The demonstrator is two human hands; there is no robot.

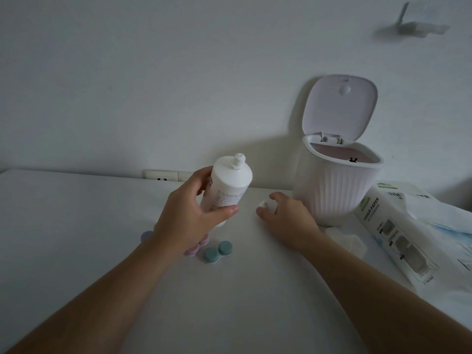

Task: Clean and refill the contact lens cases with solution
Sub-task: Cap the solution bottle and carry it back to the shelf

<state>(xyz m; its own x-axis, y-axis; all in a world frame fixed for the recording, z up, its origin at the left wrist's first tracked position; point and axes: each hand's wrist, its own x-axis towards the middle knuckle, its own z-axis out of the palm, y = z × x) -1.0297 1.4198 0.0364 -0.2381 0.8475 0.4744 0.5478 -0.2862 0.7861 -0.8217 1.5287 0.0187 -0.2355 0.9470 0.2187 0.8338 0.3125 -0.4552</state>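
Note:
My left hand point(186, 215) grips a white solution bottle point(227, 185) above the table, its nozzle uncapped and tilted up to the right. Under that hand lie a teal contact lens case point(217, 251) with both lids on, a pink-purple case point(196, 247) partly hidden by my wrist, and a bluish lid or case point(146, 236) at the left. My right hand point(288, 221) rests on the table to the right, fingers curled around a small white cap point(262, 204) at its fingertips.
A small white ribbed bin point(334, 185) with its lid up stands at the back right, close to my right hand. A tissue paper pack point(398, 233) and a crumpled tissue point(350, 240) lie to the right. A wall socket point(163, 175) sits behind the white table point(76, 226).

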